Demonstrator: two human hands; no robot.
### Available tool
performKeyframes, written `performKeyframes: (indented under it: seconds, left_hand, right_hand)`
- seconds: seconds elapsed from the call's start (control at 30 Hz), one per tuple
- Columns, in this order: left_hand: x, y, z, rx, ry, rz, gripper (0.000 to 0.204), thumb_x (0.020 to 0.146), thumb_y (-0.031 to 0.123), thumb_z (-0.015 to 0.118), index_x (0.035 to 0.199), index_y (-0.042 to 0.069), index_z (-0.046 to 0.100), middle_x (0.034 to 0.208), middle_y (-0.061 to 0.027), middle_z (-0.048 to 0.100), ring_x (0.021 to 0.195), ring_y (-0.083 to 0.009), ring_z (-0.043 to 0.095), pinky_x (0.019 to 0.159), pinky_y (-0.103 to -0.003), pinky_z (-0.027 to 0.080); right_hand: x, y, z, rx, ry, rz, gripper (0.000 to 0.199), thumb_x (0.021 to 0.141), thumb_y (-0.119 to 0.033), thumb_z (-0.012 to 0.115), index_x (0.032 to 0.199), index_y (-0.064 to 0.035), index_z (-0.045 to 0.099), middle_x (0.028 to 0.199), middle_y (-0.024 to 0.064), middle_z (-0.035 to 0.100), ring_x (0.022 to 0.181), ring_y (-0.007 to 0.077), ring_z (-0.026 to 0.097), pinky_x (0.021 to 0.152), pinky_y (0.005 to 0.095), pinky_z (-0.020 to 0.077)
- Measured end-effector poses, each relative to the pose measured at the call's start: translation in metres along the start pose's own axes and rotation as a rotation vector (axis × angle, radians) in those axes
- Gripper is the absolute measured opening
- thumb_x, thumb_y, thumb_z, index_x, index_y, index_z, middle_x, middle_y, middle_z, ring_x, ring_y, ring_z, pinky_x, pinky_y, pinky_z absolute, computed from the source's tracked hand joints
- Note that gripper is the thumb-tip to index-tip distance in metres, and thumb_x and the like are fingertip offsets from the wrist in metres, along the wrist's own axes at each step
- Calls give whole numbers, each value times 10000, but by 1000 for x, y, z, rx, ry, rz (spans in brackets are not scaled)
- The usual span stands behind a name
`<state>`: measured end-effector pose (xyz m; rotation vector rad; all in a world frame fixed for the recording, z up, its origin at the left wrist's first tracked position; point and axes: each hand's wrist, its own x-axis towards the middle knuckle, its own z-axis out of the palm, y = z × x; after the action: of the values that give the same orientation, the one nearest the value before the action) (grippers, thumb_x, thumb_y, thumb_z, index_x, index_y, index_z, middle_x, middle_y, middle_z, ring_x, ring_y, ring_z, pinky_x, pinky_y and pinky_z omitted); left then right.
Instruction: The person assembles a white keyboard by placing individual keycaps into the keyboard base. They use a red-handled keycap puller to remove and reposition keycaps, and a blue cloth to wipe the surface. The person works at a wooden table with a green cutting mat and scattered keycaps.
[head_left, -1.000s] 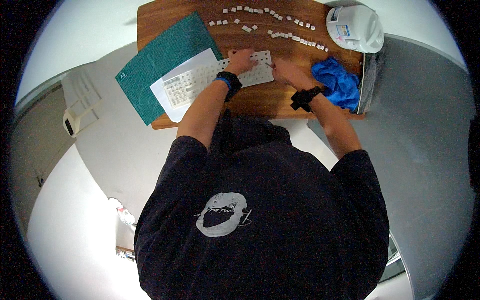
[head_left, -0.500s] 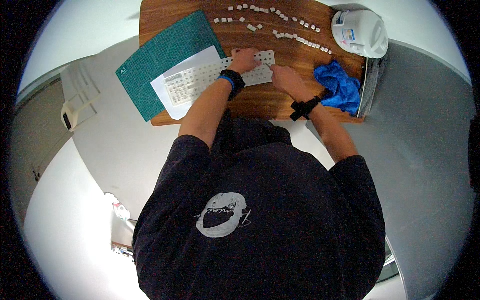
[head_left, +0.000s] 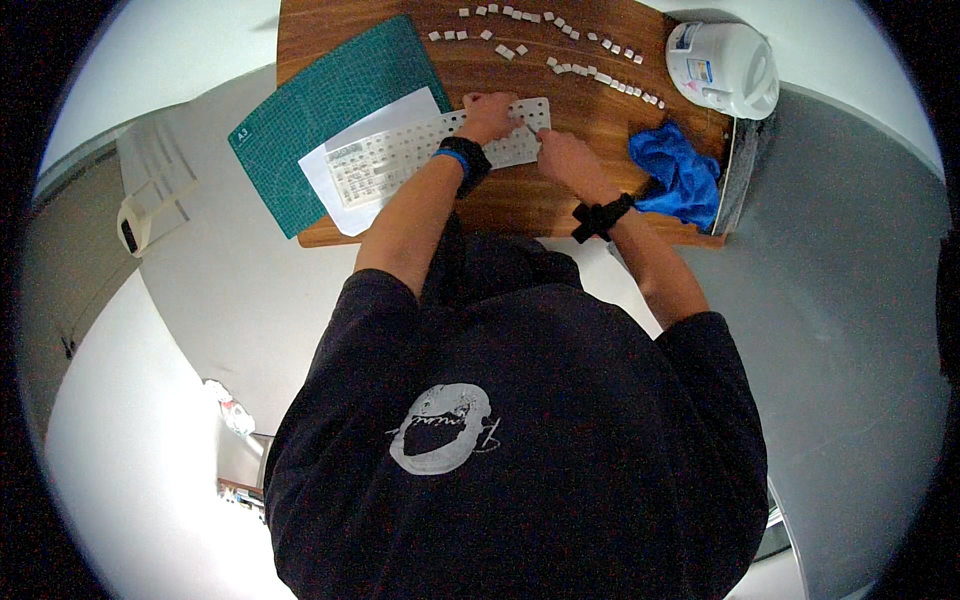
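Note:
A white keyboard (head_left: pixel 385 165) lies at a slant on the wooden table, its right part stripped of keycaps with dark holes showing. My left hand (head_left: pixel 488 118) bends over its far edge and holds it, fingers pointing right. From the right, my right hand (head_left: pixel 565 158) is closed on a thin pointed tool (head_left: pixel 532 129), whose tip is at the bared part, close to my left fingertips. The tool's exact kind is too small to make out. Loose white keycaps (head_left: pixel 567 69) lie in uneven rows on the table beyond the keyboard.
Under the keyboard's left part is a white sheet (head_left: pixel 318 178), partly over a green cutting mat (head_left: pixel 285 130). A crumpled blue cloth (head_left: pixel 675 175) lies at the table's right side. Behind it stands a white plastic tub (head_left: pixel 715 75). The wooden table (head_left: pixel 590 105) ends close to my body.
My right hand has shifted slightly to the left and the tool has moved with it. My left hand and the keyboard stay nearly as they were.

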<state>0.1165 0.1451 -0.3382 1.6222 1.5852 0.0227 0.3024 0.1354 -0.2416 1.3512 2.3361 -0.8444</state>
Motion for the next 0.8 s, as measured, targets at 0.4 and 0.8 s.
performKeyframes:
  seconds: [0.4,0.8]
  left_hand:
    - [2,-7,7,-91,35,59,610,837,428,749,1341,126,585,1323,-116,620,1217,-328,565,1045,-567,241]
    - [-5,-8,4,-53,32,107,647,847,505,690,1380,163,554,1315,-116,623,1250,-350,551,1099,-635,224]
  right_hand:
    - [29,3,-12,130,-184,146,309,882,-155,517,1106,1,661,992,268,687,945,439,664,838,523,522]
    - [26,9,-9,152,-193,85,227,821,-135,551,940,12,676,905,268,687,863,424,687,748,530,555]
